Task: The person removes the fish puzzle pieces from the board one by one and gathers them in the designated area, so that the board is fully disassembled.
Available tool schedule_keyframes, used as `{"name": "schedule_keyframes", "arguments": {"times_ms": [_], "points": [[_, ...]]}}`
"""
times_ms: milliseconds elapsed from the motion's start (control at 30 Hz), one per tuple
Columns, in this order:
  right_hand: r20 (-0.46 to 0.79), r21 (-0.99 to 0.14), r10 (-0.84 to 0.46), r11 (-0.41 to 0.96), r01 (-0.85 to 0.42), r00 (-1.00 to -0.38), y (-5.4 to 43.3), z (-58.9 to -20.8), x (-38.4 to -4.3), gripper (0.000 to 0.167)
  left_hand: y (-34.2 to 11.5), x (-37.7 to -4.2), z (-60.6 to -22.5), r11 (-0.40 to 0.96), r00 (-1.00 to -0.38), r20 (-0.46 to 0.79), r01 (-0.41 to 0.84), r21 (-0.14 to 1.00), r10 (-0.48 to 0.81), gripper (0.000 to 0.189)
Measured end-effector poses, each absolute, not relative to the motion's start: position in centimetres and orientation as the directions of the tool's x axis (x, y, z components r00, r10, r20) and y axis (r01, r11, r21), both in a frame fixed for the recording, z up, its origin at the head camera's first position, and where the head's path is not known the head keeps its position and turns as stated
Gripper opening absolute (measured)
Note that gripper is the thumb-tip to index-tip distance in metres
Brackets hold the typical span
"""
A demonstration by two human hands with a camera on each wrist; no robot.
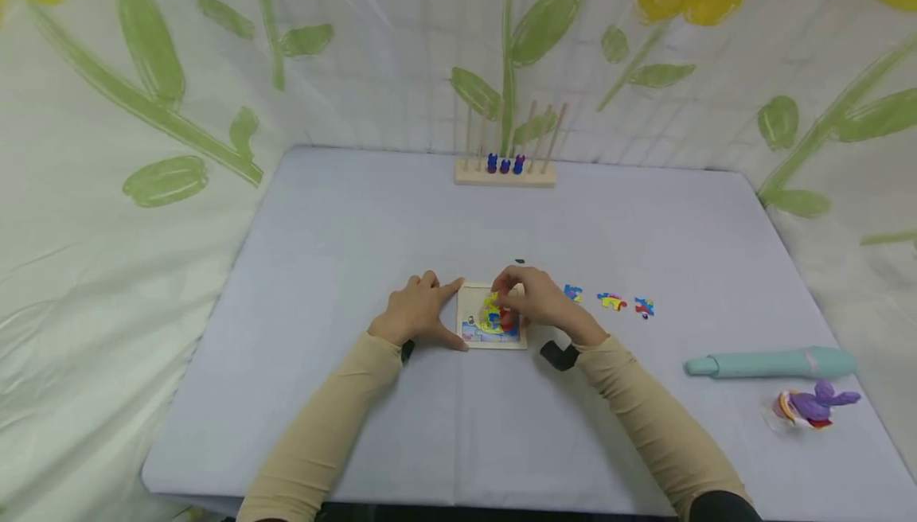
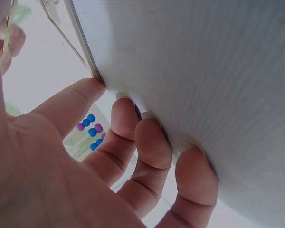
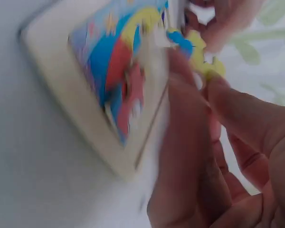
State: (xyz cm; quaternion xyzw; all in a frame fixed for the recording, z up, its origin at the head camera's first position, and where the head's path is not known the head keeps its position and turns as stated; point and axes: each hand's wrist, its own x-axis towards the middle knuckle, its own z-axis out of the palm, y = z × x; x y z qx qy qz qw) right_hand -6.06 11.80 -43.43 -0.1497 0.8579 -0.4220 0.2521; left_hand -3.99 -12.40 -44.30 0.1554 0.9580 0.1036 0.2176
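A small wooden puzzle tray (image 1: 491, 348) with a partly filled colourful picture lies on the white table. At its left side is my left hand (image 1: 417, 309), the index fingertip touching the far corner and the thumb by the near corner. In the left wrist view that index finger (image 2: 78, 102) meets the tray's edge while the other fingers rest on the tabletop. My right hand (image 1: 533, 295) is over the tray's right part. Between thumb and index finger it pinches a yellow and blue puzzle piece (image 3: 197, 54), raised above the tray. Fingers partly cover the picture.
Loose puzzle pieces (image 1: 611, 301) lie right of the tray, and a small dark piece (image 1: 520, 261) lies beyond it. A wooden peg stand (image 1: 505, 177) with beads stands at the back. At right are a teal cylindrical object (image 1: 774, 364) and a purple figure (image 1: 813, 406).
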Motion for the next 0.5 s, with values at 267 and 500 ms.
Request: {"name": "schedule_keyframes", "arguments": {"times_ms": [267,500], "points": [[-0.363,-0.711,-0.365,0.704,0.001,-0.857,20.0,-41.3,-6.4,0.025,-12.7,-4.0,-44.2,0.928,-0.863,-0.375,0.242,0.284,0.34,0.115],[-0.487,-0.609,-0.234,0.781,0.135,-0.841,25.9,-41.3,-5.0,0.029,-12.7,-3.9,-44.4,0.921,-0.861,-0.368,0.25,0.298,0.352,0.115]]}}
